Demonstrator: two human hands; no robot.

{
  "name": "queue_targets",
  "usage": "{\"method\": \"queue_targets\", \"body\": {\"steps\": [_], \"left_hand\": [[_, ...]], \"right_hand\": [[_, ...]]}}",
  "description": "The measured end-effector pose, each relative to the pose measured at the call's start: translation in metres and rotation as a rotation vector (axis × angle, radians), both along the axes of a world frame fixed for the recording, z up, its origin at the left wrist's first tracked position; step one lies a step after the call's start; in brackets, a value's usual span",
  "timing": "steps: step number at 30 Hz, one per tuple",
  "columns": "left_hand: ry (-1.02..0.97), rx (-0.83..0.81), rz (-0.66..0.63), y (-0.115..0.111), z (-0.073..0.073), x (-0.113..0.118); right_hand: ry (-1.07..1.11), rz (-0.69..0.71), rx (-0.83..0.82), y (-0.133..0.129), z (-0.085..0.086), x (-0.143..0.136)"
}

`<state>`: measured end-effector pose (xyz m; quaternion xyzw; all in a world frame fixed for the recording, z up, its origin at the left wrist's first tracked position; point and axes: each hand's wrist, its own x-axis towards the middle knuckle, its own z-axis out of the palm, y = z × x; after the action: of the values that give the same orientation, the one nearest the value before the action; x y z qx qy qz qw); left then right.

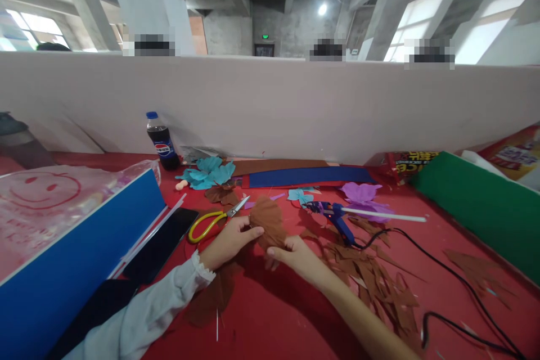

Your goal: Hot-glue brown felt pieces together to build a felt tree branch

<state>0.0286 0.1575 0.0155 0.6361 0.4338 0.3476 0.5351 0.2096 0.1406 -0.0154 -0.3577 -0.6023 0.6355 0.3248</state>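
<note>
Between my two hands is a rounded piece of brown crepe paper (268, 218), its surface ridged and fanned out. My left hand (236, 241) pinches its lower left edge, thumb on the near face. At its lower right edge, my right hand (291, 256) grips the paper with thumb and curled fingers. Yellow-handled scissors (207, 226) lie just beyond my left wrist, blades pointing away. A blue glue gun (341, 228) with a long white glue stick (383, 214) rests to the right of the paper. More brown paper (215, 295) lies under my left forearm.
Brown paper scraps (375, 275) and a black cord (447, 264) spread over the right side. Teal paper petals (208, 172) and a purple paper flower (365, 199) lie farther back. A cola bottle (163, 143) stands by the white partition (270, 107). Blue (93, 259) and green panels (476, 208) flank the space.
</note>
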Motion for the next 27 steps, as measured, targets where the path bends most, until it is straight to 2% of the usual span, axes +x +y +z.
{"method": "queue_targets", "body": {"steps": [8, 13, 21, 27], "left_hand": [[-0.116, -0.151, 0.061, -0.006, -0.001, 0.002], [-0.18, -0.184, 0.07, -0.005, -0.003, 0.002], [-0.247, -0.245, 0.159, -0.004, -0.002, 0.002], [-0.296, -0.271, 0.13, -0.006, -0.003, 0.004]], "right_hand": [[0.025, 0.004, 0.02, -0.001, -0.002, 0.001], [-0.003, 0.059, 0.038, 0.001, 0.001, 0.006], [0.062, 0.063, 0.046, 0.004, 0.002, 0.01], [0.047, 0.066, 0.086, 0.004, 0.003, 0.011]]}}
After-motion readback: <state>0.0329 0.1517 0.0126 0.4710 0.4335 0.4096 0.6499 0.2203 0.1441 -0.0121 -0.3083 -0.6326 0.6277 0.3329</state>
